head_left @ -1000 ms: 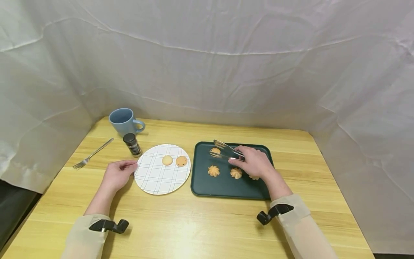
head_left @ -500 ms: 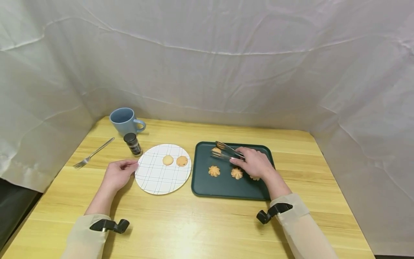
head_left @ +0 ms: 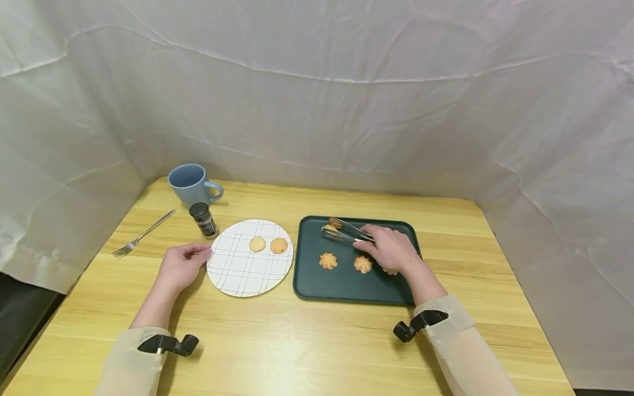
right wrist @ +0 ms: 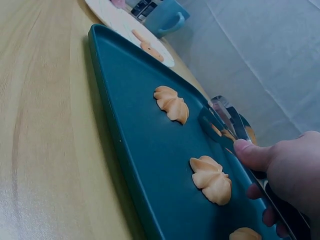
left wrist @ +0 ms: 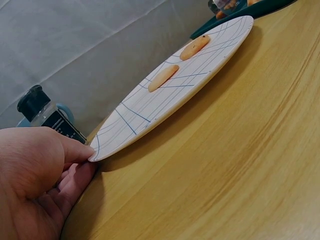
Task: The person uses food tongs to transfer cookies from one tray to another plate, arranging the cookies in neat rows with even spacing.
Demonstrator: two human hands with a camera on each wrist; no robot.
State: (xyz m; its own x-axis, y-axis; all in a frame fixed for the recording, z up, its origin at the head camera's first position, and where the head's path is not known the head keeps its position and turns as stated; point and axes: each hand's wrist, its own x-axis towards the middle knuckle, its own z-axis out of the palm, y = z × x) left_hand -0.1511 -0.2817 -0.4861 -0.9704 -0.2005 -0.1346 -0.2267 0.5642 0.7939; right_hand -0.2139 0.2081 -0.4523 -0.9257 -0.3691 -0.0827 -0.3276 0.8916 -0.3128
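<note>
My left hand (head_left: 182, 268) pinches the left rim of a white plate (head_left: 233, 280), thumb on top, as the left wrist view shows. Two flat round cookies lie on it: a pale cookie (head_left: 257, 244) and a speckled cookie (head_left: 279, 246). Metal tongs (head_left: 349, 229) are in the grip of my right hand (head_left: 392, 250), above the dark green tray (head_left: 346, 291). Their two tips lie either side of a cookie (head_left: 327, 227) at the tray's back left; whether both touch it I cannot tell. In front sit flower-shaped cookies, among them a left one (head_left: 328, 261) and a middle one (head_left: 363, 264).
A blue mug (head_left: 190, 184) stands at the back left, with a black-capped spice jar (head_left: 204, 220) before it. A fork (head_left: 143, 234) lies further left. My right hand partly hides another cookie (head_left: 390, 271). Pale cloth (head_left: 317, 110) surrounds the wooden table (head_left: 277, 346).
The tips of the tongs have drawn closer together around the back-left cookie. My left hand and the plate have stayed in place.
</note>
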